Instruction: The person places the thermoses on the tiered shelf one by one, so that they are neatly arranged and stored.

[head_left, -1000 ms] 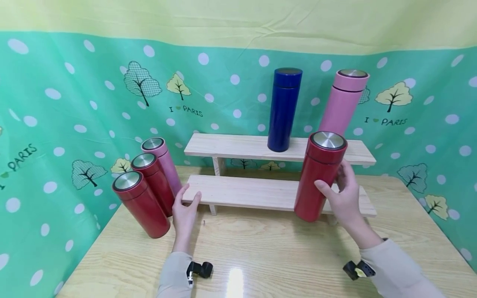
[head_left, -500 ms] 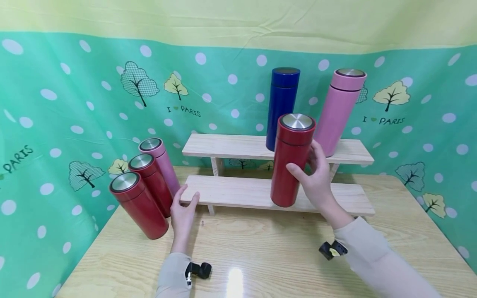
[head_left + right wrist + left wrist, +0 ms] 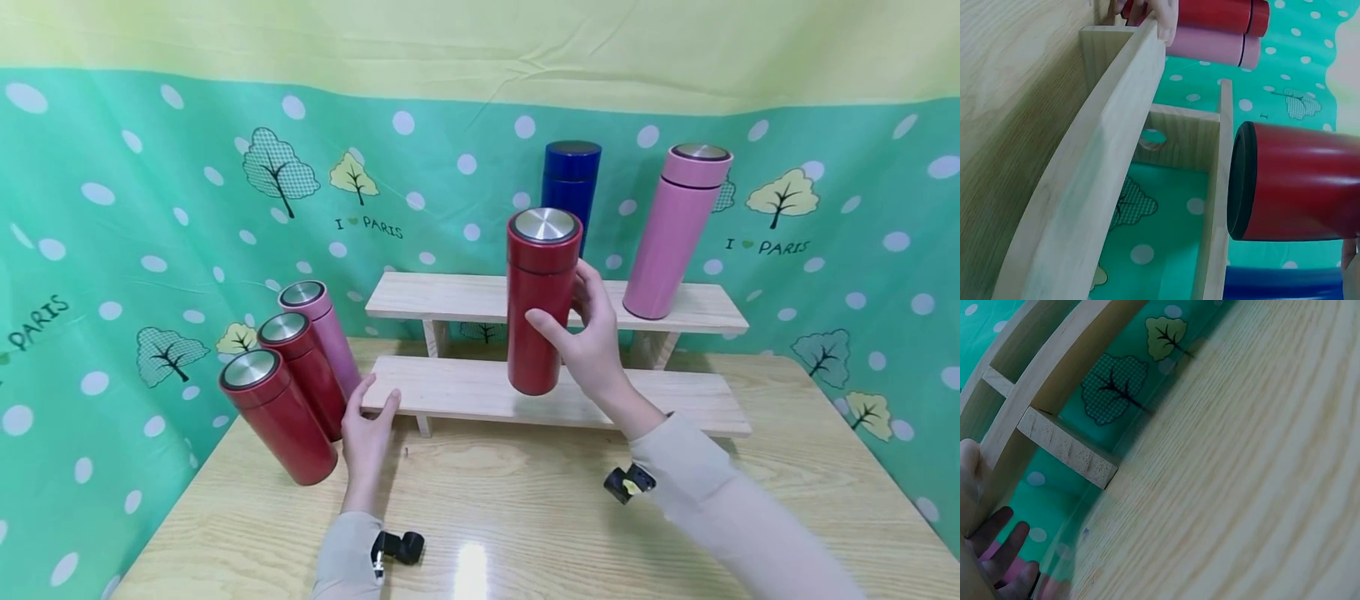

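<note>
One red thermos (image 3: 538, 287) is hanging mid-air in front of the blue thermos (image 3: 571, 185), right hand (image 3: 591, 342) wrapping its fingers round it. Left hand (image 3: 367, 435) is gripping the lower shelf board (image 3: 450, 387), btw.

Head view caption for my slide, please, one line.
The right hand holds a red flask clear of the wooden shelf while the left hand grips the lower board.

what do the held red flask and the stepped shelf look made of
Red flask: probably painted metal, smooth with a satin sheen; its lid top shows radial glints like brushed steel. Stepped shelf: pale, matt wood, judging by visible grain.
</note>
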`<state>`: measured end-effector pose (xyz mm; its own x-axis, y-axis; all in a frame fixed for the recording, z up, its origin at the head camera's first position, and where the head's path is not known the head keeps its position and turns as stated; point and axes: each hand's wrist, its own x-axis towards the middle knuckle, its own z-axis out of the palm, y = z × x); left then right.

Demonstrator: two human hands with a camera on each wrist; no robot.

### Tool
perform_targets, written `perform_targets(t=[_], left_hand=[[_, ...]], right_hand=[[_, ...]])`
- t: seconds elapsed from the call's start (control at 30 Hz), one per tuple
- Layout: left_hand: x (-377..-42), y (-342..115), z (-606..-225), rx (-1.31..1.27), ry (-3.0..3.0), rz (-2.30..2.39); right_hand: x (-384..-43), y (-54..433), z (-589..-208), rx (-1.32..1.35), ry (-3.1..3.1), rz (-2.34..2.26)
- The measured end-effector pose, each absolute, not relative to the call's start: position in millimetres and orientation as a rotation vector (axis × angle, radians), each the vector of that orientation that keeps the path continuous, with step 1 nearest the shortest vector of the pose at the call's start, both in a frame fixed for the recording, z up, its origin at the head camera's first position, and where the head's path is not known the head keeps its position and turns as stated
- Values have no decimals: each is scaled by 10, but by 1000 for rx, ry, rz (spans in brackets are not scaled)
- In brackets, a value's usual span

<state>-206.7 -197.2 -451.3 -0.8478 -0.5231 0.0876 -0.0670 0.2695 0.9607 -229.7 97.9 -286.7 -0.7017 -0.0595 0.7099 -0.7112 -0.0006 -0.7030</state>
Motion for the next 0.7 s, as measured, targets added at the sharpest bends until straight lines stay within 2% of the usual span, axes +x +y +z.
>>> perform_targets(t=[0.7], left_hand=[[-2058,-1973,-4499,544,-2178,-1586]], right_hand=[[-2445,500,-2663,678,-1777,1865]])
